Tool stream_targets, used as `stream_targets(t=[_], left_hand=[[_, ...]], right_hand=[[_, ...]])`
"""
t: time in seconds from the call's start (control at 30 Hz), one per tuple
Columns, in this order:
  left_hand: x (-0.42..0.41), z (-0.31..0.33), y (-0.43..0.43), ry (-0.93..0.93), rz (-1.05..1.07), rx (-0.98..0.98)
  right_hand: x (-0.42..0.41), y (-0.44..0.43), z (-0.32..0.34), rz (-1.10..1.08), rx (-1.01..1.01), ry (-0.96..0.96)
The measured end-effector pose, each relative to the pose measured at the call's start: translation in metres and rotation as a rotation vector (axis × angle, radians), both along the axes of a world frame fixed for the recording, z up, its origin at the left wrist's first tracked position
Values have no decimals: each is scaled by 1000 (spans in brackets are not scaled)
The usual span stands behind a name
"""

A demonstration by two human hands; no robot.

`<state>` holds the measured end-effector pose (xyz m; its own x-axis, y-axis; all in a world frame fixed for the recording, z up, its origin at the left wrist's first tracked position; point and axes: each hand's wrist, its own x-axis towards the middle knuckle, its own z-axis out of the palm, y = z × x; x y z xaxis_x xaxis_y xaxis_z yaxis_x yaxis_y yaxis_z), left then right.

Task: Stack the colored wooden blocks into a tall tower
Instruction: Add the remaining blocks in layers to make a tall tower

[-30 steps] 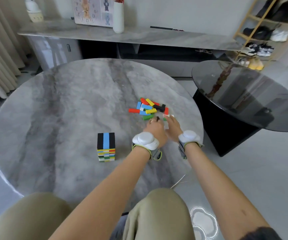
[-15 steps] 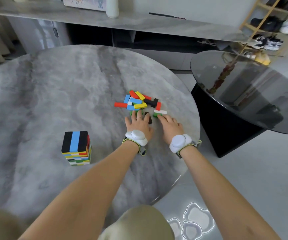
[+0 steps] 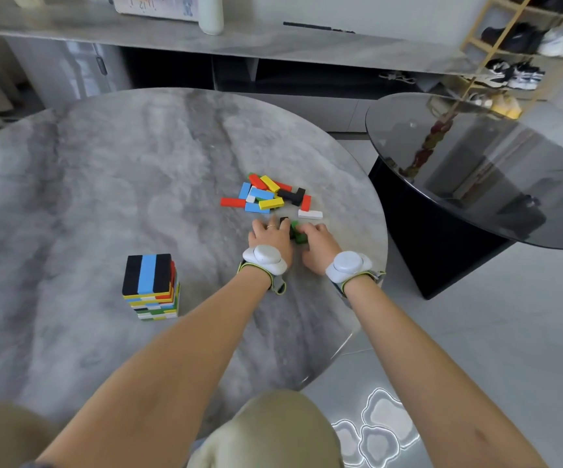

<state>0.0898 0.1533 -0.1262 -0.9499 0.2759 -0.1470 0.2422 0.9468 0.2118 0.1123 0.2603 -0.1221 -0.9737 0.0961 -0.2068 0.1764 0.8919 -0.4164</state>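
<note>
Looking down at the round marble table (image 3: 104, 184), we see our two hands lying palm down, side by side, near its right edge. Our left hand (image 3: 271, 236) lies with its fingertips at a black block (image 3: 284, 220), and our right hand (image 3: 319, 243) has its fingers bent beside a green block (image 3: 298, 234) that sits between the two hands, touching both. We cannot tell whether either hand actually grips its block or only rests against it. Just beyond the fingers lies the pile of loose blocks (image 3: 266, 197) in red, yellow, blue and black, with a white block (image 3: 310, 214) at its right side. The tower (image 3: 150, 287) stands upright well to the left of the hands, topped by a black, blue and black layer.
</note>
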Motion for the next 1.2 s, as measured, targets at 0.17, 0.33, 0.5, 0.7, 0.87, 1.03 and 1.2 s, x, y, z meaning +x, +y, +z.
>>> stream_targets(t=[0.17,0.33,0.5,0.7,0.87,1.03,1.2], left_hand=[[7,6,-11,-59,-132,38],[23,4,-26,-5,-231,102],[35,2,-42,-71,-188,320],[55,-4,-60,-144,-166,422],[63,-7,-64,-162,-139,549],[65,-7,-65,-179,-120,577],[66,-8,-64,-181,-86,607]], right_hand=[[9,-3,2,3,-64,4],[23,-2,1,37,-113,43],[38,0,8,124,-194,-14],[55,-6,9,185,-173,-50],[60,-12,8,185,-153,-80],[60,-15,9,179,-165,-124],[55,-12,14,238,-179,-181]])
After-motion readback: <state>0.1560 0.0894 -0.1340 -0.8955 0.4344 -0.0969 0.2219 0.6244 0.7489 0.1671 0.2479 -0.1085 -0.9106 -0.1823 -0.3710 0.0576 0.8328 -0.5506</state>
